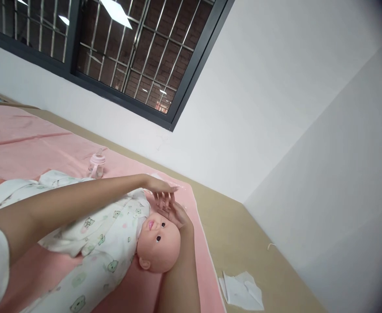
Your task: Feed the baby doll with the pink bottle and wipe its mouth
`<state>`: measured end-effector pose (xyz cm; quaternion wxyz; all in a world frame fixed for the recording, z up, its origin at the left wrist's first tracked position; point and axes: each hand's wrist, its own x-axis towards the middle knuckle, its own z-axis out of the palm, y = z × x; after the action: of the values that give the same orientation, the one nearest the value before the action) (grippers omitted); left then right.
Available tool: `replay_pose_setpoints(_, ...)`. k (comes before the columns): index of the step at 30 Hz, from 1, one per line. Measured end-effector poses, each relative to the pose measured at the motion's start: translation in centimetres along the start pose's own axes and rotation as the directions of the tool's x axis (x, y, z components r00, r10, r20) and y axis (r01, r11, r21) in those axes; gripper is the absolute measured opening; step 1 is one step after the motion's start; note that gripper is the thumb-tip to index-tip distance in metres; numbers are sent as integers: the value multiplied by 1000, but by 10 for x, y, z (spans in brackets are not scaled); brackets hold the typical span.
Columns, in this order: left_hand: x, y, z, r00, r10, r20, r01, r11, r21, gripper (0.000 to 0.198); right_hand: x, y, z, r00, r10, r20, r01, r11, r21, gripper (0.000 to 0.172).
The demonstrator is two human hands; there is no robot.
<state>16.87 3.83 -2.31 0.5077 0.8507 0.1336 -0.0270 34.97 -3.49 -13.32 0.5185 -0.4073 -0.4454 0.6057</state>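
Note:
A baby doll (160,250) in a white, bear-patterned outfit (108,237) lies on its back on a pink sheet (52,134), its bald head toward the right. My left hand (161,190) reaches across above the doll's chest, fingers apart and bent downward, with nothing visible in it. Just below, my right hand (177,214) lies palm up beside the far side of the head, its fingers loosely stretched under my left fingertips. Whether the two hands touch, I cannot tell. My right forearm passes behind the doll's head.
Beyond the doll's body stands a pink-topped baby bottle (97,164) with handles. Folded white paper (243,291) lies on the tan surface (225,221) right of the sheet. White walls (259,87) and a barred, dark-framed window (139,48) border the surface.

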Motion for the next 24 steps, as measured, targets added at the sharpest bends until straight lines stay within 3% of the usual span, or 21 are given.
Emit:
replay_pose_setpoints(2,-19,1,-12,981,55,-185,-56,998,1,74,2,0,-2,1000,20,22,-21,999,48,45)
replay_pose_setpoints(4,-40,1,-17,934,96,-343,-95,995,19,75,5,0,-3,998,39,47,-42,997,63,46)
replay_pose_setpoints(9,-92,-3,-13,813,155,-560,-177,984,16,70,14,4,-3,996,32,82,-39,995,88,45)
replay_pose_setpoints(15,-128,-15,-12,729,182,-660,-300,952,-69,64,28,7,2,995,37,87,-45,995,93,50)
replay_pose_setpoints(24,-146,-25,-27,715,147,-683,-288,953,-95,65,31,0,7,997,-40,62,35,997,68,51)
